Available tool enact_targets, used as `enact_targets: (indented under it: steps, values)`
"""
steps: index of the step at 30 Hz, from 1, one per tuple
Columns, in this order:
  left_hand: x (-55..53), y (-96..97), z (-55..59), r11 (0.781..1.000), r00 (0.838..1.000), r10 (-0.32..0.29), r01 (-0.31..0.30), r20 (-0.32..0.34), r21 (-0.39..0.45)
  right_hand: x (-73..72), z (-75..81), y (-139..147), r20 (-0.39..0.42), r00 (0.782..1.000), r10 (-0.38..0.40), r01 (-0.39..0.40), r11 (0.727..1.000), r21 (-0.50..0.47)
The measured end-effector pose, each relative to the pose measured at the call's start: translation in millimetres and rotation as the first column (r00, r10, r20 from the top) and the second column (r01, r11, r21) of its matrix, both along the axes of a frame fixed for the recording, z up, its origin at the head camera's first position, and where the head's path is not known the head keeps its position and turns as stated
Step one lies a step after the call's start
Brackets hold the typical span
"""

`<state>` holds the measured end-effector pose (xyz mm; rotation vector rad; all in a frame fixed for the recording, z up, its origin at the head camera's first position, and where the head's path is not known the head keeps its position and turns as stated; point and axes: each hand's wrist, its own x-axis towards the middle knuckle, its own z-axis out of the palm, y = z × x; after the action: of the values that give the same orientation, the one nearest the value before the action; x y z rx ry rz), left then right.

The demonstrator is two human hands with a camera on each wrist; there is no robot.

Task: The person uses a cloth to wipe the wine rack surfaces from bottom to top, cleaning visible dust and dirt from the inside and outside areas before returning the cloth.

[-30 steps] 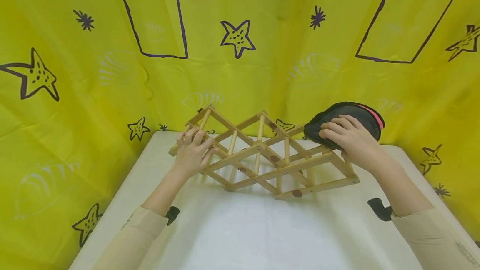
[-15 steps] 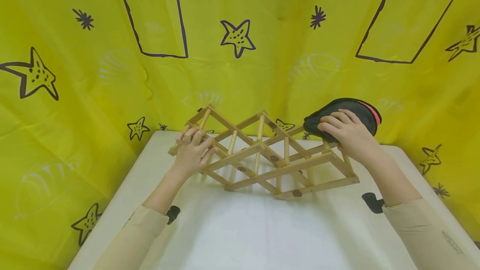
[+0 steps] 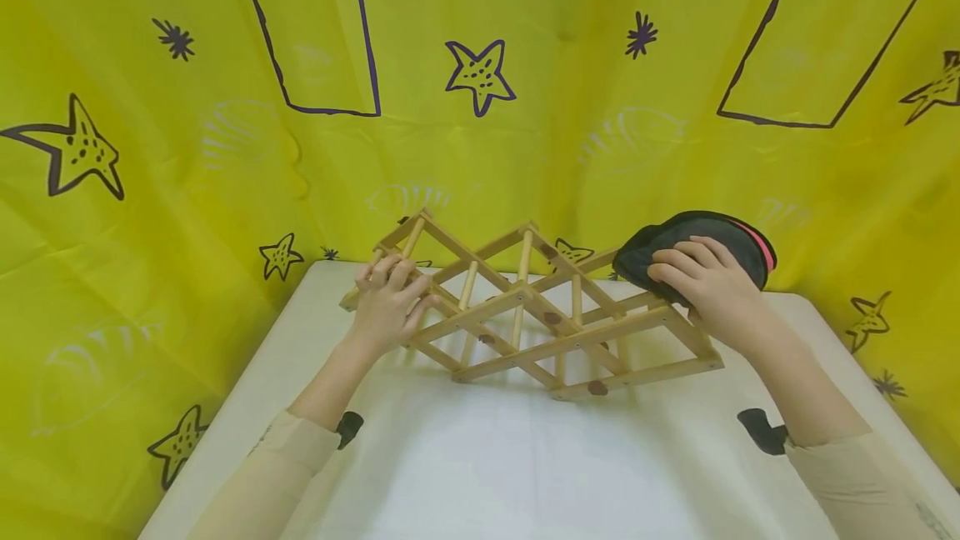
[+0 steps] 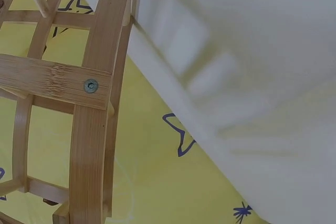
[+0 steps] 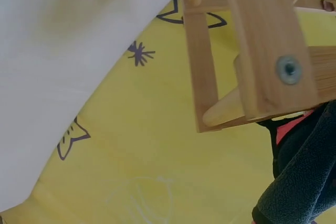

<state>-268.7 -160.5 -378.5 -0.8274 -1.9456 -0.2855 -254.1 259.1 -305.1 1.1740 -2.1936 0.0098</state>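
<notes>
A wooden folding lattice rack (image 3: 517, 297) stands stretched out on the table, its slats bolted at the crossings and joined by dowels. At its left end my left hand (image 3: 388, 302) grips the slats, fingers curled over them. My right hand (image 3: 708, 286) holds a dark, fuzzy, rounded fabric item (image 3: 693, 232) with black trim and a pink strip, against the rack's right end. The item (image 5: 299, 182) shows folded below the rack's end slat (image 5: 268, 45) in the right wrist view; its kind is unclear. In the left wrist view, only the rack's slats (image 4: 86, 156) show, no fingers.
The white table (image 3: 480, 465) extends toward me in front of the rack. A yellow curtain (image 3: 525, 157) with stars and outlined shapes hangs just behind the table's far edge and along both sides.
My right hand and the dark fabric item shifted slightly left and up, then back right and down. The left hand keeps its grip and the rack has hardly moved.
</notes>
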Motion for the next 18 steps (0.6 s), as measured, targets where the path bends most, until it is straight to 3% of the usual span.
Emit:
enact_targets:
  steps: [6, 18]
  values:
    - [-0.1, 1.5, -0.5, 1.000, 1.000, 0.006, -0.006, 0.008, 0.006, 7.2, -0.9, 0, -0.039, 0.998, 0.045, -0.047, 0.999, -0.029]
    - [-0.3, 1.8, -0.5, 1.000, 1.000, -0.004, 0.004, -0.010, 0.012, -23.0, 1.0, -5, 0.027, 0.996, -0.089, 0.090, 0.995, -0.039]
